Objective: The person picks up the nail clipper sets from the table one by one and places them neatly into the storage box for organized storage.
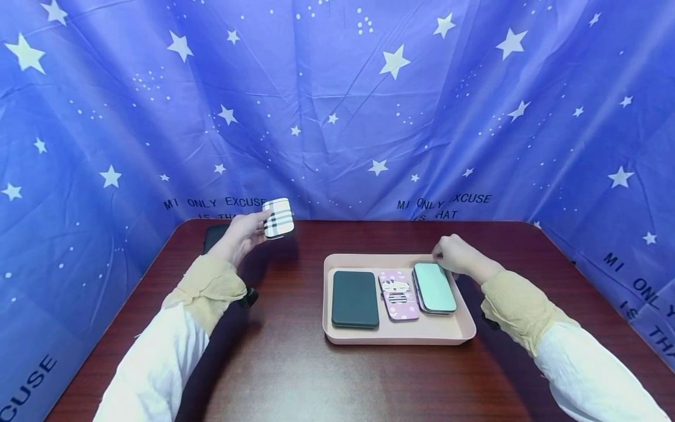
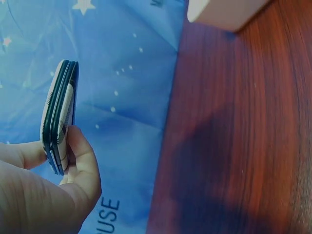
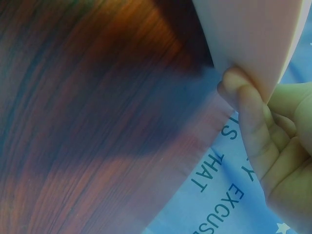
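Note:
My left hand (image 1: pixel 241 235) grips a small plaid case (image 1: pixel 278 218) above the far left part of the table. The left wrist view shows its layered dark edge, with the case (image 2: pixel 59 117) held upright between thumb and fingers. At the far right corner of a pink tray (image 1: pixel 401 340), my right hand (image 1: pixel 457 256) pinches the tray wall (image 3: pixel 253 39) between thumb and fingers. Inside the tray lie a dark green flat case (image 1: pixel 355 299), a pink case with a cat picture (image 1: pixel 399 296) and a mint green case (image 1: pixel 435 287), side by side.
A black object (image 1: pixel 213 235) sits at the table's far left, partly hidden behind my left hand. The dark red wooden table (image 1: pixel 285 369) ends at a blue curtain (image 1: pixel 337 105) with stars, which hangs behind and at both sides.

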Tool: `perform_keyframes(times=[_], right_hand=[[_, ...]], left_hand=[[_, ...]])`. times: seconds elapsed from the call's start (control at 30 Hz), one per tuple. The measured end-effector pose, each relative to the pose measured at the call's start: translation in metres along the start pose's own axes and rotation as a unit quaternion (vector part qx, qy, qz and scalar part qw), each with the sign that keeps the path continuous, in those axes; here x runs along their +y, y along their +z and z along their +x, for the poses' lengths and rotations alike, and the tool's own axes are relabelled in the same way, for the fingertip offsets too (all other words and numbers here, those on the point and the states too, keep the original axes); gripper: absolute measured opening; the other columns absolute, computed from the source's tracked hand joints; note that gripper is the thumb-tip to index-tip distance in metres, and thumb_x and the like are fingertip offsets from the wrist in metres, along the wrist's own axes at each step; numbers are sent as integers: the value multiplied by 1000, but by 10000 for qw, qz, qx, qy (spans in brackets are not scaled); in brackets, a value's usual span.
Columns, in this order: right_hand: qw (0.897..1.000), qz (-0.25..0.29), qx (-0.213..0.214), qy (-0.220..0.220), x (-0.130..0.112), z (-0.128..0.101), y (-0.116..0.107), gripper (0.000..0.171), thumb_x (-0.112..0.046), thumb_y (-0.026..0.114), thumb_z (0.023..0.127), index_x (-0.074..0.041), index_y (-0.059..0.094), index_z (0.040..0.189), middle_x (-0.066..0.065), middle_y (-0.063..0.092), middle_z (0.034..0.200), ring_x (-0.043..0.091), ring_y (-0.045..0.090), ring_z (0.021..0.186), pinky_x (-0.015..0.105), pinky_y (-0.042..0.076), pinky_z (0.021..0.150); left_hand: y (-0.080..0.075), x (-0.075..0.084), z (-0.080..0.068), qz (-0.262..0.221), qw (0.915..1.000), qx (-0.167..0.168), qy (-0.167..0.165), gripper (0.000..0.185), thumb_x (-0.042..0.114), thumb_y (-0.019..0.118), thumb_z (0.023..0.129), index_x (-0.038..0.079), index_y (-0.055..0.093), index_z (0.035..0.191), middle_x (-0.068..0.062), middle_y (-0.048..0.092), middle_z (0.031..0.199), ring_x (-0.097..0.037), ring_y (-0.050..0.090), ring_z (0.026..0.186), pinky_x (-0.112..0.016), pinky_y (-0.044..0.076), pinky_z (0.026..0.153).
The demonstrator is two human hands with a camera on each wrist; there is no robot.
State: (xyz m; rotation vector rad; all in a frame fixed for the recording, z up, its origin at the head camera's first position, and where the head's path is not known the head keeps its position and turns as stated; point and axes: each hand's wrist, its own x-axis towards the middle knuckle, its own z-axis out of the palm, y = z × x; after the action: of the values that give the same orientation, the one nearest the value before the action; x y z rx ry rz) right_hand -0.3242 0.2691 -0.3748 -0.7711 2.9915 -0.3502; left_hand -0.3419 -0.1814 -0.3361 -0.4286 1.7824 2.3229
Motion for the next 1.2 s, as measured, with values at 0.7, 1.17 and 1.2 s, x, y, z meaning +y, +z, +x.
perform_keyframes(times=[0.7,1.17,1.2], right_hand=[[9999,117,-8,93,0,-1,0,18,8,56,82,-1,69,73,9,66,64,9,53,34,20,44,35],[9999,-19,-31,120,0,0,0,19,8,55,82,-2,68,72,7,65,61,9,53,33,20,44,35],[9999,-49,-9,97,0,0,0,18,7,56,81,-2,68,72,7,65,61,9,52,33,20,44,35]], left_hand=[[33,7,-29,-294,9979,-575,75,21,9,54,95,-1,48,112,-4,62,74,-12,62,70,-25,55,65],[64,6,-51,-194,9950,-981,-42,43,8,54,95,-7,41,133,-10,59,95,-14,61,82,-26,55,69],[66,6,-52,-191,9947,-1008,-46,43,8,54,95,-7,41,133,-11,58,98,-14,61,84,-26,55,69]])
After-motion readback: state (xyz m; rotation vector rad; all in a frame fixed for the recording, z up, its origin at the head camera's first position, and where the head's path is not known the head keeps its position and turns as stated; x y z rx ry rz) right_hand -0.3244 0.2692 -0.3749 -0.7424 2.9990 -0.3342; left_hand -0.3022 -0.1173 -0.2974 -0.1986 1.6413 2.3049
